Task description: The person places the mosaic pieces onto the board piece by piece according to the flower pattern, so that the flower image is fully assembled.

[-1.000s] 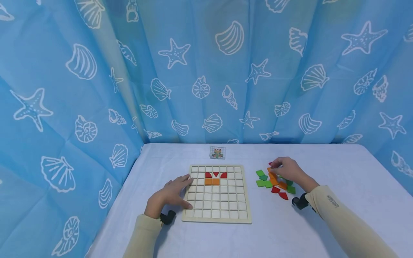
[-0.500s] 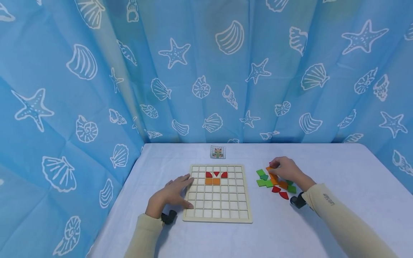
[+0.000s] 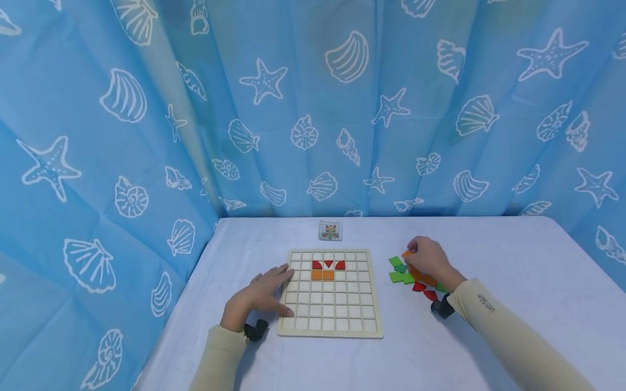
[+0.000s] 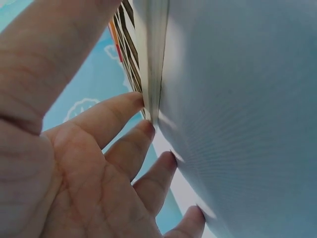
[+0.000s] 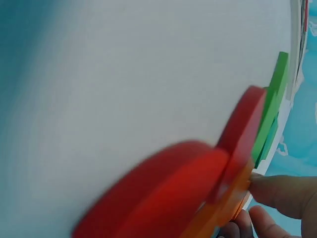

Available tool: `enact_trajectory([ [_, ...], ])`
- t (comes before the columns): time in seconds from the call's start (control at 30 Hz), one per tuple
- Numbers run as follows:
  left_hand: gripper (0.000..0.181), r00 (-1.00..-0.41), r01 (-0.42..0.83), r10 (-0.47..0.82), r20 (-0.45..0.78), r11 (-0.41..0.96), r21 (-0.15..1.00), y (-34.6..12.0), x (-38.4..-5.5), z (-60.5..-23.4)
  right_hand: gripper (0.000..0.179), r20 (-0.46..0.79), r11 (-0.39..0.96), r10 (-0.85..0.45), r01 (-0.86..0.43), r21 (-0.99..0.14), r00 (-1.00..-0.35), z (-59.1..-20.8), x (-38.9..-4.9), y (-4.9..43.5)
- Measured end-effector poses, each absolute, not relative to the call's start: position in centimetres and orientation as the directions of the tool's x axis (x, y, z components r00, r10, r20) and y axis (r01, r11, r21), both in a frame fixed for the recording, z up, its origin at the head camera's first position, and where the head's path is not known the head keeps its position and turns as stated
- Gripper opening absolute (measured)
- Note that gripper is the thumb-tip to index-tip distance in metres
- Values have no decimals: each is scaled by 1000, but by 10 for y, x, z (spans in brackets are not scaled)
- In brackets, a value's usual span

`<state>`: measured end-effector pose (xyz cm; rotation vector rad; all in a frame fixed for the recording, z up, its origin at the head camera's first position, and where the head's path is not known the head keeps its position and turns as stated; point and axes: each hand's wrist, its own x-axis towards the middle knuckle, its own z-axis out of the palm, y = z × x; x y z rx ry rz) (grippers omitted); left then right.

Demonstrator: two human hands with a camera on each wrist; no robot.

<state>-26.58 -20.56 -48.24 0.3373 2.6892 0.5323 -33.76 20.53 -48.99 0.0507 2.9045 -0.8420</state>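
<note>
My left hand [image 3: 259,290] rests spread at the left edge of a wooden grid board [image 3: 327,298], its thumb and fingertips at the rim. In the left wrist view, straight fingers touch the board's side [image 4: 152,59]. Red pieces [image 3: 340,265] and two orange square tiles [image 3: 317,275] lie in the board's upper squares. My right hand [image 3: 430,259] is over a pile of coloured tiles right of the board, thumb and fingers pinching an orange tile [image 3: 406,254]. The right wrist view shows the thumb against orange, with a red quarter-round piece [image 5: 168,188] nearer; the hand hides part of the pile.
Green tiles [image 3: 395,277] lie on the pile's left side, red pieces [image 3: 418,287] at its front. A small pattern card [image 3: 330,231] sits behind the board. White cloth [image 3: 352,364] covers the table; a blue shell-print curtain [image 3: 293,179] hangs behind.
My right hand has shifted slightly left and toward me over the pile, covering more of the orange and green tiles. The left hand and board stay almost where they were.
</note>
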Motion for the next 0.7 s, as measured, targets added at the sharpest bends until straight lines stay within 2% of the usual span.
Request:
enact_trajectory([
  [0.37,105,-898,163,305,-316,900,404,-207,-268,-484,39,-70,847,-38,5,-532,-997,-490,-339,203],
  [0.57,104,-904,145,289,-316,902,408,-207,-268,-482,30,-111,837,-69,3,-547,-991,-486,-339,203],
  [0.7,104,-901,153,297,-316,899,410,-206,-268,-484,26,-79,835,-57,-4,-550,-995,-482,-338,203],
])
